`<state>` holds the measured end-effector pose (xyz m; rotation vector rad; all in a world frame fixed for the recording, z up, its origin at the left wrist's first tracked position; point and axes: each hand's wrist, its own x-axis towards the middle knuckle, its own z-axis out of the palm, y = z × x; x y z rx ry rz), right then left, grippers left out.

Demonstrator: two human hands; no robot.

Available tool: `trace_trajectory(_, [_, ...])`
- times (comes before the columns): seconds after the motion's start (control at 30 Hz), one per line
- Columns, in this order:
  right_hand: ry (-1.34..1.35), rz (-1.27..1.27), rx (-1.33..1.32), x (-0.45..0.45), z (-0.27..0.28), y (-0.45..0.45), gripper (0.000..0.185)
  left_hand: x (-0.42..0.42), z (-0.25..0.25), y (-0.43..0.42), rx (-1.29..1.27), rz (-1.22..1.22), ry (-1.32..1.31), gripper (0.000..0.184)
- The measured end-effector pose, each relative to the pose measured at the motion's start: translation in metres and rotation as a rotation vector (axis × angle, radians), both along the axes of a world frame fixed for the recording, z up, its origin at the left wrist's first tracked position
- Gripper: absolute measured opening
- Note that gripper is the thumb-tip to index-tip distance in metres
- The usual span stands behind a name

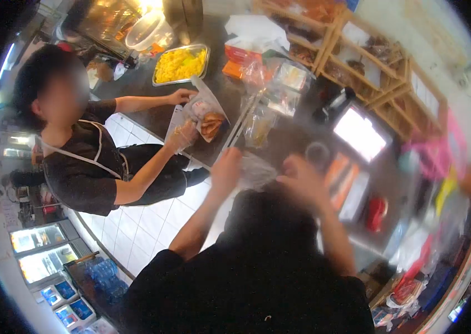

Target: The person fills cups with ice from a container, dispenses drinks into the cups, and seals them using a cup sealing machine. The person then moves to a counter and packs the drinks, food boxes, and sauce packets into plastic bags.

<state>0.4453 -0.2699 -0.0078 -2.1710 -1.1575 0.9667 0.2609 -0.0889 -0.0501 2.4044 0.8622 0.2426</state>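
Observation:
A thin clear plastic bag [256, 172] stretches between my two hands in front of my chest, close to the counter edge. My left hand [227, 170] is closed, its fingers pinching the bag's left side. On the other side, my right hand [303, 177] has its fingertips pressed together at the bag's right end, somewhat blurred. To the left, a co-worker's gloved hand [184, 136] is beside browned pastry-like food [211, 126] on an open bag or wrapper [213, 97]. Their other hand [181, 97] touches that wrapper.
The co-worker [93, 150] stands at my left. A metal tray of yellow food [181, 65] lies on the dark counter, with packets [293, 75] nearby. A lit screen [359, 133], a red object [377, 214] and wooden shelves [358, 72] are on the right.

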Motion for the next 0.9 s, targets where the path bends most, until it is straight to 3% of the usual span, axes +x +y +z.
trace_trajectory(0.07, [-0.349, -0.15, 0.274, 0.021, -0.036, -0.01, 0.053, -0.014, -0.002, 0.014, -0.021, 0.019, 0.068, 0.028])
trace_trajectory(0.1, [-0.343, -0.143, 0.278, 0.031, -0.046, -0.01, 0.053, -0.02, -0.012, 0.013, -0.017, -0.064, 0.042, 0.036])
trace_trajectory(0.17, [-0.671, -0.016, -0.203, 0.059, -0.063, 0.002, 0.071, -0.028, -0.04, 0.012, -0.059, -0.173, 0.126, 0.037])
trace_trajectory(0.2, [-0.685, -0.02, -0.188, 0.065, -0.07, 0.002, 0.071, -0.025, -0.049, 0.015, -0.1, -0.289, 0.2, 0.038])
trace_trajectory(0.3, [-0.595, 0.058, -0.367, 0.081, -0.113, -0.001, 0.066, -0.015, -0.055, 0.011, -0.133, -0.266, 0.125, 0.038])
trace_trajectory(0.37, [-0.736, 0.088, -0.245, 0.099, -0.154, -0.005, 0.081, -0.007, -0.062, 0.008, -0.254, -0.261, 0.011, 0.038])
trace_trajectory(0.4, [-0.744, 0.092, -0.266, 0.102, -0.141, -0.005, 0.081, -0.001, -0.068, 0.005, -0.323, -0.269, -0.049, 0.038])
trace_trajectory(0.47, [-0.431, -0.079, -0.166, 0.089, -0.077, 0.014, 0.079, 0.015, -0.083, -0.003, -0.474, -0.297, -0.143, 0.038])
trace_trajectory(0.53, [-0.366, -0.056, -0.107, 0.081, -0.014, 0.022, 0.078, 0.032, -0.099, -0.012, -0.598, -0.328, -0.215, 0.038])
trace_trajectory(0.6, [-0.407, -0.105, 0.108, 0.068, 0.017, 0.02, 0.076, 0.045, -0.118, -0.019, -0.683, -0.352, -0.256, 0.039])
trace_trajectory(0.67, [-0.343, -0.088, 0.137, 0.047, 0.056, 0.024, 0.072, 0.055, -0.128, -0.028, -0.744, -0.336, -0.255, 0.04])
trace_trajectory(0.8, [-0.333, -0.083, 0.047, 0.011, 0.046, 0.03, 0.068, 0.067, -0.093, -0.048, -0.992, -0.17, -0.16, 0.044])
trace_trajectory(0.87, [-0.364, -0.095, 0.044, -0.001, 0.0, 0.03, 0.065, 0.067, -0.121, -0.056, -1.773, 0.107, -0.539, 0.045])
trace_trajectory(0.9, [-0.364, -0.102, 0.05, -0.004, -0.019, 0.027, 0.065, 0.067, -0.134, -0.058, -1.768, 0.101, -0.535, 0.045])
